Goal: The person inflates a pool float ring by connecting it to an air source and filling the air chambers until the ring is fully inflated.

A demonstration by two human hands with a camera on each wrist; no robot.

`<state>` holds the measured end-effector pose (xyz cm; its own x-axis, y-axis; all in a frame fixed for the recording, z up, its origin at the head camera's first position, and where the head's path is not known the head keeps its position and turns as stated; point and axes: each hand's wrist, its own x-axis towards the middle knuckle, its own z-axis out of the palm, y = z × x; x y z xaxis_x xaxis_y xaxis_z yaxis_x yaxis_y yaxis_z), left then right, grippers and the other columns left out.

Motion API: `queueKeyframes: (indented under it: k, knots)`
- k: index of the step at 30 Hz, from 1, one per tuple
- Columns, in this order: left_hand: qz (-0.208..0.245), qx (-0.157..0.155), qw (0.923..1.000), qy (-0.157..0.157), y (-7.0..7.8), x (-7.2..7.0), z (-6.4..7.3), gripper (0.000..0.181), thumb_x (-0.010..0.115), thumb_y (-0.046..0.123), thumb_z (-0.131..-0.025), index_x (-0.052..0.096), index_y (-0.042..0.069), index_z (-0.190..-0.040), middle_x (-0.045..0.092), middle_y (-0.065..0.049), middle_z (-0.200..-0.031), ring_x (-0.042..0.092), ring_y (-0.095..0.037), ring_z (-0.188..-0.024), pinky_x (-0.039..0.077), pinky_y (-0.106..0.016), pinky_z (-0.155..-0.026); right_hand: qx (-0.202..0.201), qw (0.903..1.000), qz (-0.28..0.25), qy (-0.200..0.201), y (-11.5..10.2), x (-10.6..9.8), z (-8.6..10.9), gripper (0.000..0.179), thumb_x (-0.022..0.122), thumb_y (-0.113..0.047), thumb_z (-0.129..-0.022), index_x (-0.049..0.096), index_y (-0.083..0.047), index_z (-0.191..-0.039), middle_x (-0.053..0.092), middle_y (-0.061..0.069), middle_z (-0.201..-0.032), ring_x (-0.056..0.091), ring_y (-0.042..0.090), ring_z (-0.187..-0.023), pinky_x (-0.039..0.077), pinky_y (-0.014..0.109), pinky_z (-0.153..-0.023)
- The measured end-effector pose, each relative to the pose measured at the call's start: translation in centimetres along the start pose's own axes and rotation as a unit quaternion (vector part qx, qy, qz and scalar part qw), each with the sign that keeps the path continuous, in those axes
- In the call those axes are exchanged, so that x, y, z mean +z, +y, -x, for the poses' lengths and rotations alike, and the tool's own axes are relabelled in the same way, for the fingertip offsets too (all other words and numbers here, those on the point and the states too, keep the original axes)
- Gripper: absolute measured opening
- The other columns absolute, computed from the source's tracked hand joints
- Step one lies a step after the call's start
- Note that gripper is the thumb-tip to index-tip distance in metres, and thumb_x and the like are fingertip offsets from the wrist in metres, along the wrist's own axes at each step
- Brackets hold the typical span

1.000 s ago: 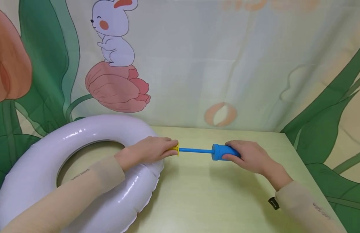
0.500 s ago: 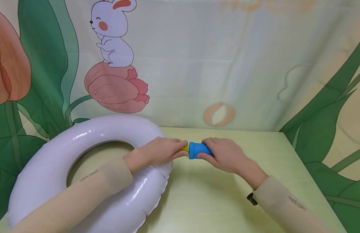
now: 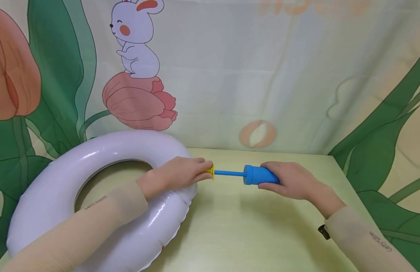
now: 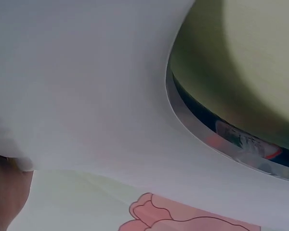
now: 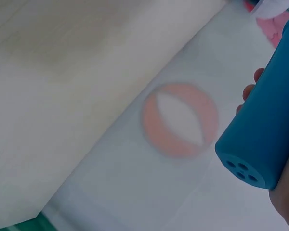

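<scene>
A blue hand pump (image 3: 259,175) lies level between my hands, its thin blue rod (image 3: 229,173) drawn out of the barrel. My left hand (image 3: 181,173) pinches the yellow end (image 3: 211,172) of the pump, over the right side of a white inflatable swim ring (image 3: 138,143). My right hand (image 3: 295,180) grips the barrel from the right, thumb on the near side. Small holes show in the barrel's end (image 5: 242,169) in the right wrist view. The left wrist view is mostly filled by the ring's white wall (image 4: 86,96), with part of my left hand (image 4: 7,192) at the lower left corner.
The ring lies on a pale yellow-green table (image 3: 210,241), covering its left part. Behind the table hangs a cloth backdrop (image 3: 210,75) printed with a rabbit, tulips and leaves. A dark strap piece (image 3: 323,232) shows at my right sleeve.
The right hand pushed the barrel left up to the yellow end half a second ago. Now it is back to the right and the rod shows again. The left hand keeps its grip.
</scene>
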<state>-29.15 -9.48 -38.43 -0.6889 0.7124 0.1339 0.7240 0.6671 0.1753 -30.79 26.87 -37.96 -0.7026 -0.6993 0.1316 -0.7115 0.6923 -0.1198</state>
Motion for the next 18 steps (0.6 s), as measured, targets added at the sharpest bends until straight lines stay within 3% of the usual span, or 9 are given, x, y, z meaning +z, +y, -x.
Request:
queueKeyframes:
  k: [9, 18]
  knots:
    - [0.000, 0.005, 0.9999, 0.009, -0.6, 0.0, 0.8, 0.018, 0.054, 0.037, -0.108, 0.054, 0.021, -0.100, 0.050, 0.010, -0.087, 0.050, -0.011, -0.069, 0.046, -0.030, -0.065, 0.007, 1.0000, 0.000, -0.005, 2.8, -0.8, 2.5, 0.061, 0.067, -0.059, -0.094, 0.058, -0.013, -0.133, 0.067, -0.003, -0.113, 0.063, 0.015, -0.089, 0.054, 0.039, -0.075]
    - [-0.017, -0.016, 0.9996, -0.016, 0.2, 0.3, 0.1, 0.020, 0.049, 0.036, -0.110, 0.050, 0.018, -0.102, 0.051, 0.008, -0.087, 0.051, -0.012, -0.071, 0.045, -0.032, -0.064, -0.047, 0.9984, 0.027, 0.017, 0.8, 0.6, 0.8, 0.063, 0.067, -0.051, -0.097, 0.052, -0.011, -0.144, 0.067, 0.007, -0.127, 0.069, 0.026, -0.097, 0.057, 0.046, -0.079]
